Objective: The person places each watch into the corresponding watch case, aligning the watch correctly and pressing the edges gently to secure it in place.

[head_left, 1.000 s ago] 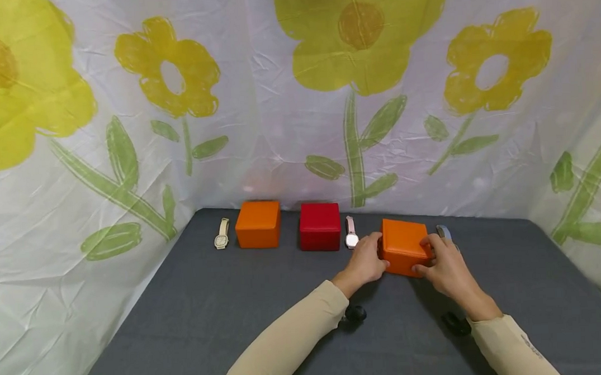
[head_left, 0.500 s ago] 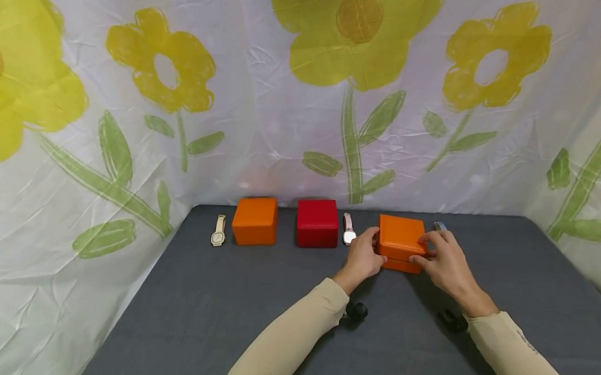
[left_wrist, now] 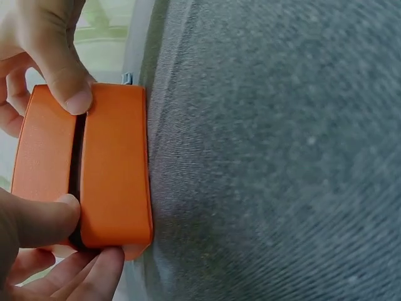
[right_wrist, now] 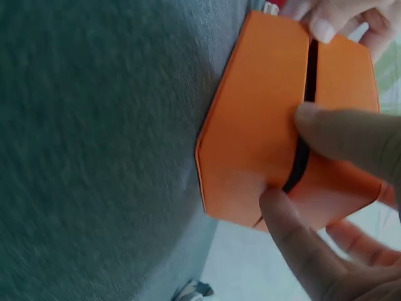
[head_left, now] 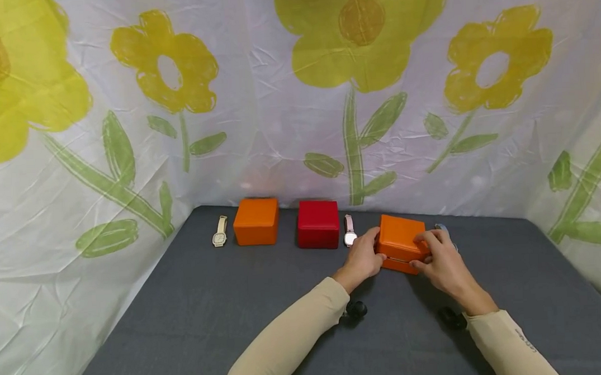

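Fingers of left hand (head_left: 365, 257) and right hand (head_left: 441, 259) pinch the orange hinged box (head_left: 402, 250) at its lid seam, lid cracked; box sits on grey tabletop (head_left: 235, 313), right of red box (head_left: 318, 224).

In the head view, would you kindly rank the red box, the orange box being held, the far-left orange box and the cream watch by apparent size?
1. Held orange box, though it sits nearer the camera.
2. Red box and far-left orange box: too alike to rank.
3. Cream watch, clearly smallest.
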`<state>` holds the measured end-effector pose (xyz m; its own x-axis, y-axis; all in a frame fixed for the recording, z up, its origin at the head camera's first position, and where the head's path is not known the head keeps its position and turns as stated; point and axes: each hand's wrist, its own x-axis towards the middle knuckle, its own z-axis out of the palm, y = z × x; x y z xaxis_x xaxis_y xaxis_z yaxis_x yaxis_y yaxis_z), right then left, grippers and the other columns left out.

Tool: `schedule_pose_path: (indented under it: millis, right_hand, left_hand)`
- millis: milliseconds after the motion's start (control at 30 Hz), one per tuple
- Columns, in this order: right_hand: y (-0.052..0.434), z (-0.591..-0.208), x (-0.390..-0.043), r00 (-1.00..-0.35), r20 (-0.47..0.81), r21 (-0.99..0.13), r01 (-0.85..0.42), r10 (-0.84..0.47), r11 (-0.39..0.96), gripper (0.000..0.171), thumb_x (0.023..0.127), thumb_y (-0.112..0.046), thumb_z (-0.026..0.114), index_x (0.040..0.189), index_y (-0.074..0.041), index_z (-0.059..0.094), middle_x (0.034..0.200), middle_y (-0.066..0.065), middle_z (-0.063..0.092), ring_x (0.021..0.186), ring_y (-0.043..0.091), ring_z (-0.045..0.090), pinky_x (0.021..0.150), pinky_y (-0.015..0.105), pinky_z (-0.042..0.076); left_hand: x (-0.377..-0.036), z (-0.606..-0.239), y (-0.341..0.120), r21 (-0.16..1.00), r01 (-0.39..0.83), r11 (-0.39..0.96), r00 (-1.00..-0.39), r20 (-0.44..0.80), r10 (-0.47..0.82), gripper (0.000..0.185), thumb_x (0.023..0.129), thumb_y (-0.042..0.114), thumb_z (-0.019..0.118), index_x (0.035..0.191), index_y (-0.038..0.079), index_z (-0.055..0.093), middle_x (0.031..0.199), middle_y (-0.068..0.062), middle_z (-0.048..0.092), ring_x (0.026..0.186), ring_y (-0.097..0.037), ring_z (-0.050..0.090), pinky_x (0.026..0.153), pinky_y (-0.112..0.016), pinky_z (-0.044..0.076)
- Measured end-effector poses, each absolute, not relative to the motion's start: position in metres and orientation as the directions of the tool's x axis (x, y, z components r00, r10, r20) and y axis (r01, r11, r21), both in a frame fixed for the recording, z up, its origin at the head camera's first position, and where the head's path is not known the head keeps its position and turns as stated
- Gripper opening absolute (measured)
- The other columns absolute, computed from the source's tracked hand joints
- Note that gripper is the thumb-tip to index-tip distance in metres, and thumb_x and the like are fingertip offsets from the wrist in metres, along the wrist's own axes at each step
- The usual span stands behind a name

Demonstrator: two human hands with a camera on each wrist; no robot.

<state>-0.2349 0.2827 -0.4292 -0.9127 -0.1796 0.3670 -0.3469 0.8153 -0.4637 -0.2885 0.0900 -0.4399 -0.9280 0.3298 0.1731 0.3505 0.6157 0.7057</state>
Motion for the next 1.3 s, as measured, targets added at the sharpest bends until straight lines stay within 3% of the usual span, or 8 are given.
schedule_pose_path:
  millis: [167, 267, 467, 667, 1033, 1133, 1300]
  right_hand:
    - [0.287, -0.432, -0.239, -0.858, 0.453, -0.398, -0.437, -0.242, 0.807, 0.047, 0.075, 0.000, 0.079, 0.115, -0.003, 0.055, 0.121, 0.019, 0.044, 0.081, 0.028, 0.060, 0.065, 0.035, 0.055]
    - [0.288, -0.434, -0.242, -0.798, 0.520, -0.315, -0.512, -0.306, 0.799, 0.044, 0.073, 0.001, 0.080, 0.111, -0.004, 0.057, 0.114, 0.015, 0.049, 0.082, 0.028, 0.061, 0.063, 0.034, 0.056]
    - [0.291, -0.437, -0.246, -0.703, 0.600, -0.161, -0.574, -0.382, 0.803, 0.046, 0.068, -0.003, 0.084, 0.107, -0.007, 0.060, 0.106, 0.013, 0.053, 0.083, 0.028, 0.059, 0.064, 0.043, 0.053]
    - [0.295, -0.437, -0.246, -0.691, 0.596, -0.126, -0.583, -0.408, 0.803, 0.048, 0.067, -0.004, 0.085, 0.107, -0.008, 0.060, 0.105, 0.012, 0.055, 0.080, 0.027, 0.061, 0.064, 0.043, 0.054]
    - [0.305, -0.432, -0.254, -0.563, 0.659, -0.038, -0.687, -0.499, 0.726, 0.047, 0.060, -0.004, 0.087, 0.099, -0.007, 0.060, 0.100, 0.012, 0.064, 0.069, 0.023, 0.065, 0.059, 0.037, 0.056]
    - [0.307, -0.425, -0.256, -0.586, 0.625, -0.060, -0.694, -0.515, 0.717, 0.046, 0.063, -0.005, 0.087, 0.098, -0.009, 0.058, 0.096, 0.010, 0.065, 0.069, 0.020, 0.064, 0.059, 0.035, 0.055]
    - [0.310, -0.408, -0.259, -0.690, 0.522, -0.161, -0.657, -0.501, 0.737, 0.041, 0.070, -0.007, 0.083, 0.102, -0.011, 0.057, 0.089, 0.005, 0.063, 0.067, 0.014, 0.060, 0.056, 0.028, 0.051]
  left_hand:
    - [-0.289, -0.440, 0.091, 0.699, 0.339, 0.629, -0.935, 0.175, 0.310, 0.066, 0.082, 0.011, 0.075, 0.141, 0.012, 0.045, 0.126, -0.002, 0.060, 0.107, -0.014, 0.059, 0.094, -0.025, 0.045]
    - [-0.290, -0.440, 0.091, 0.699, 0.324, 0.638, -0.943, 0.189, 0.272, 0.070, 0.076, 0.007, 0.079, 0.138, 0.013, 0.048, 0.116, -0.002, 0.065, 0.101, -0.014, 0.061, 0.090, -0.025, 0.047]
    - [-0.291, -0.442, 0.090, 0.738, 0.305, 0.602, -0.950, 0.194, 0.244, 0.078, 0.072, 0.000, 0.080, 0.139, 0.020, 0.046, 0.105, -0.003, 0.068, 0.094, -0.015, 0.062, 0.084, -0.028, 0.050]
    - [-0.292, -0.444, 0.091, 0.749, 0.310, 0.585, -0.948, 0.197, 0.249, 0.078, 0.073, -0.001, 0.079, 0.139, 0.023, 0.045, 0.105, -0.003, 0.067, 0.095, -0.015, 0.062, 0.082, -0.028, 0.050]
    - [-0.293, -0.436, 0.093, 0.765, 0.281, 0.580, -0.953, 0.151, 0.263, 0.084, 0.070, -0.005, 0.079, 0.139, 0.025, 0.043, 0.099, -0.003, 0.064, 0.089, -0.015, 0.059, 0.073, -0.027, 0.050]
    - [-0.294, -0.436, 0.093, 0.765, 0.284, 0.578, -0.950, 0.143, 0.277, 0.087, 0.070, -0.005, 0.079, 0.141, 0.027, 0.040, 0.104, -0.004, 0.063, 0.093, -0.015, 0.059, 0.073, -0.027, 0.050]
    - [-0.296, -0.438, 0.091, 0.772, 0.291, 0.565, -0.942, 0.126, 0.312, 0.093, 0.071, -0.005, 0.078, 0.145, 0.031, 0.034, 0.104, -0.005, 0.060, 0.093, -0.015, 0.056, 0.072, -0.027, 0.049]
